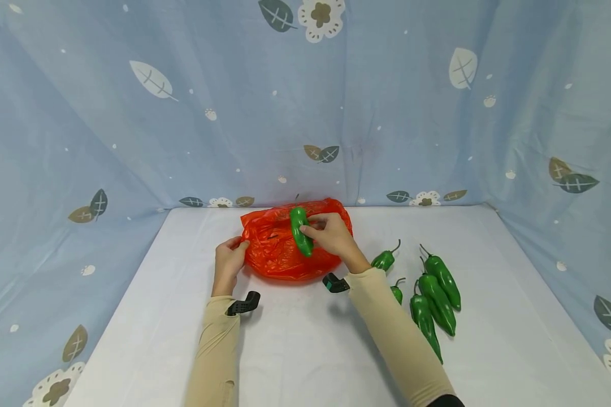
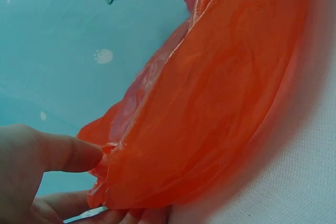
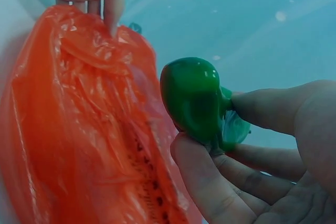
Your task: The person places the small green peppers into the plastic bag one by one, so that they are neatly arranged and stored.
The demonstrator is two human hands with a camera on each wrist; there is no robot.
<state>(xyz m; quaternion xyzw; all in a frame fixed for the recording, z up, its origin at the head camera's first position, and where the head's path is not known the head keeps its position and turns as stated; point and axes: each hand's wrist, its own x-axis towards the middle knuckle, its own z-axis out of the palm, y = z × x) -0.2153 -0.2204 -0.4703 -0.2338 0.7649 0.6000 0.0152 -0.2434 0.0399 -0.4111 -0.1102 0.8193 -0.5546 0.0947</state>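
Note:
A red plastic bag (image 1: 280,257) lies at the back of the white table, its mouth edge facing up in the left wrist view. My left hand (image 1: 230,261) pinches the bag's left edge between thumb and fingers. Over the bag, my right hand (image 1: 332,233) holds a green pepper (image 1: 301,232) between thumb and fingers, stem pointing to the back. The same pepper (image 3: 191,95) shows beside the bag (image 3: 79,129) in the right wrist view. Whether anything lies inside the bag cannot be told.
Several green peppers lie on the table to the right, among them one long pepper (image 1: 436,302) and a shorter one (image 1: 384,260) by the right forearm. Another (image 1: 397,294) is partly hidden by the sleeve. A blue patterned curtain (image 1: 264,113) hangs behind the table.

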